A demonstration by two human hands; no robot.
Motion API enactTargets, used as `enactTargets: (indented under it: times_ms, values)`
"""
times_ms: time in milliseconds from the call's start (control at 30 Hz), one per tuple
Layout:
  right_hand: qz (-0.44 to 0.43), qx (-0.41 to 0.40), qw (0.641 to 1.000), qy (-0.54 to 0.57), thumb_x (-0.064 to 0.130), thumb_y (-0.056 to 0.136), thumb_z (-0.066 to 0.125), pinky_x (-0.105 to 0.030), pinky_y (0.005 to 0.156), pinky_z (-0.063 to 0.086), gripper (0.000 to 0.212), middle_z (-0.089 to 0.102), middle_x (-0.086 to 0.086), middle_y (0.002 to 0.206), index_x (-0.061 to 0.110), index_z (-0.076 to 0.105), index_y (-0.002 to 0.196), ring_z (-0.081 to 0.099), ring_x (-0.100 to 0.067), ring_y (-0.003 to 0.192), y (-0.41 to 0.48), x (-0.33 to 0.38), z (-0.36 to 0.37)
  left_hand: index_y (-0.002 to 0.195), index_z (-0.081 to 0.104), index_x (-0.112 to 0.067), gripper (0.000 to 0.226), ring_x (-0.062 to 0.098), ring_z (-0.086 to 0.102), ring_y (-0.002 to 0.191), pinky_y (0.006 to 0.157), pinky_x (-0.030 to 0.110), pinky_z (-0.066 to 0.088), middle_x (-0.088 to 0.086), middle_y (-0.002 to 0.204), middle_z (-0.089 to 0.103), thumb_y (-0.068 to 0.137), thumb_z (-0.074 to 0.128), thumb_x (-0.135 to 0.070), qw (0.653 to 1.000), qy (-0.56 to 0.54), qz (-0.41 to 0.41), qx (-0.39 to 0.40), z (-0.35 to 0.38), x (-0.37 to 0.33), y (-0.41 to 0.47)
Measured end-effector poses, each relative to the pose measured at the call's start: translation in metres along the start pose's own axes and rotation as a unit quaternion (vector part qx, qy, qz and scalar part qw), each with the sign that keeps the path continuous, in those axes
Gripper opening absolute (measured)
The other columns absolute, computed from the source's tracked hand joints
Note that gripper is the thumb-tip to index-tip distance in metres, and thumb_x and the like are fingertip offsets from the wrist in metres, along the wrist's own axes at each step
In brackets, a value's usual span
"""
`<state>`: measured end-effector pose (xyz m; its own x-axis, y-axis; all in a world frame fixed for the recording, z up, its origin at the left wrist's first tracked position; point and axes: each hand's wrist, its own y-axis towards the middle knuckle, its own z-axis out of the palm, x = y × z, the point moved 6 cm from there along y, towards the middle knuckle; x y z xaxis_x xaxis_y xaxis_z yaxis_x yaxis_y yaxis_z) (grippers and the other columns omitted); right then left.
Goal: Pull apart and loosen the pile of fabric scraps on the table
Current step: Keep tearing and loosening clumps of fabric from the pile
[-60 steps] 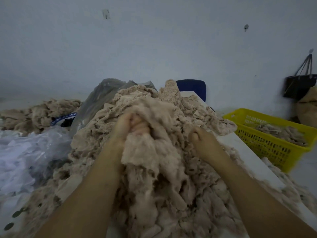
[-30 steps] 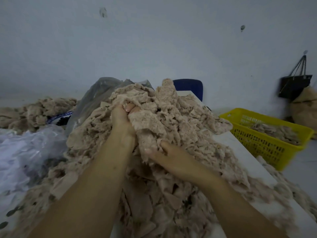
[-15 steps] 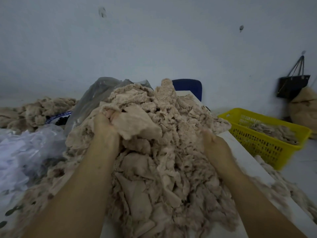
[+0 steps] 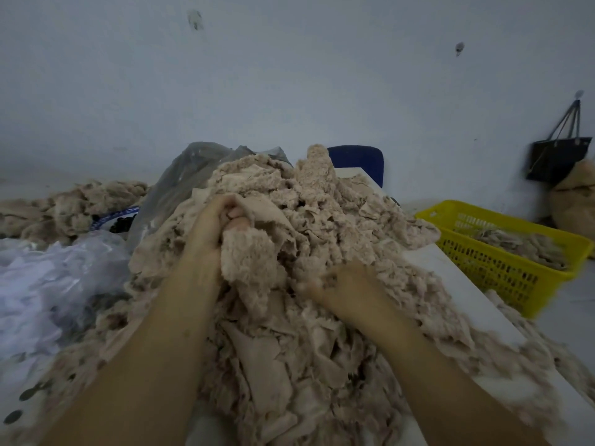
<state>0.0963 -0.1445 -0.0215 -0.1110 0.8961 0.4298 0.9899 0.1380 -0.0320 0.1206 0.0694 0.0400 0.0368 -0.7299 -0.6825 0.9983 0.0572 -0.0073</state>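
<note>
Fingers [image 4: 234,214] of the left hand [image 4: 211,231] curl tightly round a fluffy clump [image 4: 249,257] of beige cloth, which the hand grips high on the near slope of the pile of fabric scraps [image 4: 338,214]. The clump hangs from the fist and touches the scraps below it. The right hand [image 4: 352,292] is lower and to the right, pressed into the same pile. It is blurred and its fingertips are sunk among the scraps, so whether they grip anything cannot be told. Both forearms are bare and reach in from the bottom edge of the head view.

The pile sits on a white table [image 4: 450,268], covers most of it and spills over the near right edge. Behind the pile, a grey plastic bag [image 4: 180,178] leans against its left side and a blue chair back [image 4: 359,162] shows at the far end of the table. To the left lie a crumpled white plastic sheet [image 4: 48,278] and, further back, a second heap of scraps [image 4: 80,204]. To the right, just beside the table, stands a yellow basket [image 4: 502,280] with some scraps in it. A black bag [image 4: 560,156] hangs on the wall [image 4: 289,75] above a tan sack [image 4: 576,204].
</note>
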Motion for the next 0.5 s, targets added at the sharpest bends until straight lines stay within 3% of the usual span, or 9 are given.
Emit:
enactTargets:
  times_ms: [33, 100, 133, 200, 233, 267, 333, 400, 500]
  values:
    - [-0.023, 0.017, 1.000, -0.002, 0.066, 0.087, 0.051, -0.038, 0.090, 0.045, 0.049, 0.052, -0.004, 0.112, 0.019, 0.060, 0.098, 0.048, -0.027, 0.114, 0.000, 0.006, 0.004, 0.056, 0.046, -0.013, 0.041, 0.006, 0.035, 0.043, 0.056, 0.011, 0.036, -0.004, 0.049, 0.039, 0.096, 0.052, -0.019, 1.000, -0.019, -0.016, 0.009, 0.002, 0.004, -0.001]
    - [-0.031, -0.017, 0.985, 0.171, 0.036, 0.097, 0.053, -0.026, 0.067, 0.049, 0.023, 0.062, 0.001, 0.083, 0.019, 0.059, 0.082, 0.060, -0.018, 0.083, 0.004, 0.003, -0.009, 0.047, 0.046, -0.014, 0.052, 0.006, 0.030, 0.052, 0.068, 0.013, 0.019, -0.002, 0.048, 0.044, 0.097, 0.053, -0.026, 0.998, -0.036, -0.040, 0.021, 0.001, 0.012, -0.001]
    - [-0.007, -0.018, 0.942, 0.334, 0.029, 0.099, 0.051, -0.022, 0.059, 0.049, 0.023, 0.067, 0.001, 0.075, 0.019, 0.063, 0.081, 0.064, -0.015, 0.074, 0.008, -0.003, -0.019, 0.046, 0.048, -0.013, 0.054, 0.007, 0.029, 0.056, 0.069, 0.016, 0.017, 0.001, 0.049, 0.049, 0.097, 0.053, -0.030, 0.998, -0.025, -0.054, 0.019, -0.001, 0.016, 0.000]
    - [-0.005, 0.021, 0.775, 0.632, 0.029, 0.100, 0.051, -0.026, 0.069, 0.057, 0.028, 0.076, -0.006, 0.092, 0.014, 0.074, 0.098, 0.072, -0.021, 0.087, 0.012, -0.004, -0.031, 0.047, 0.057, -0.009, 0.059, 0.009, 0.032, 0.059, 0.064, 0.019, 0.025, 0.007, 0.056, 0.060, 0.098, 0.051, -0.037, 0.995, 0.052, -0.080, 0.010, -0.005, 0.027, -0.002]
    - [-0.020, 0.035, 0.700, 0.713, 0.031, 0.100, 0.050, -0.031, 0.078, 0.059, 0.031, 0.075, -0.008, 0.105, 0.014, 0.076, 0.104, 0.071, -0.022, 0.099, 0.013, -0.003, -0.038, 0.051, 0.062, -0.006, 0.062, 0.010, 0.035, 0.053, 0.057, 0.018, 0.030, 0.010, 0.061, 0.066, 0.099, 0.048, -0.042, 0.989, 0.107, -0.097, 0.013, -0.004, 0.035, -0.005]
    - [-0.041, 0.042, 0.684, 0.727, 0.032, 0.100, 0.049, -0.034, 0.083, 0.059, 0.032, 0.073, -0.008, 0.112, 0.016, 0.077, 0.105, 0.070, -0.021, 0.105, 0.013, 0.000, -0.042, 0.059, 0.066, -0.003, 0.064, 0.008, 0.036, 0.043, 0.047, 0.016, 0.032, 0.013, 0.066, 0.069, 0.100, 0.043, -0.047, 0.980, 0.154, -0.120, 0.026, 0.001, 0.045, -0.010]
    - [-0.055, 0.043, 0.710, 0.700, 0.031, 0.101, 0.046, -0.033, 0.083, 0.059, 0.035, 0.073, -0.007, 0.112, 0.022, 0.079, 0.097, 0.070, -0.019, 0.105, 0.011, 0.009, -0.044, 0.074, 0.070, -0.005, 0.061, 0.006, 0.032, 0.032, 0.034, 0.015, 0.032, 0.009, 0.064, 0.063, 0.095, 0.044, -0.057, 0.960, 0.216, -0.160, 0.071, 0.015, 0.065, -0.022]
    - [-0.051, 0.036, 0.745, 0.664, 0.029, 0.102, 0.048, -0.032, 0.083, 0.058, 0.036, 0.075, -0.007, 0.107, 0.020, 0.081, 0.091, 0.071, -0.018, 0.101, 0.012, 0.014, -0.042, 0.072, 0.073, -0.016, 0.048, 0.006, 0.032, 0.036, 0.037, 0.016, 0.033, 0.001, 0.057, 0.051, 0.081, 0.059, -0.062, 0.948, 0.235, -0.173, 0.128, 0.032, 0.078, -0.034]
    - [-0.062, 0.012, 0.825, 0.562, 0.034, 0.099, 0.053, -0.031, 0.084, 0.055, 0.033, 0.076, -0.009, 0.097, 0.009, 0.076, 0.099, 0.073, -0.021, 0.092, 0.006, 0.023, -0.038, 0.085, 0.076, -0.012, 0.041, 0.014, 0.060, 0.047, 0.048, 0.020, 0.048, 0.006, 0.065, 0.068, 0.067, 0.080, -0.049, 0.945, 0.270, -0.156, 0.097, 0.044, 0.085, -0.041]
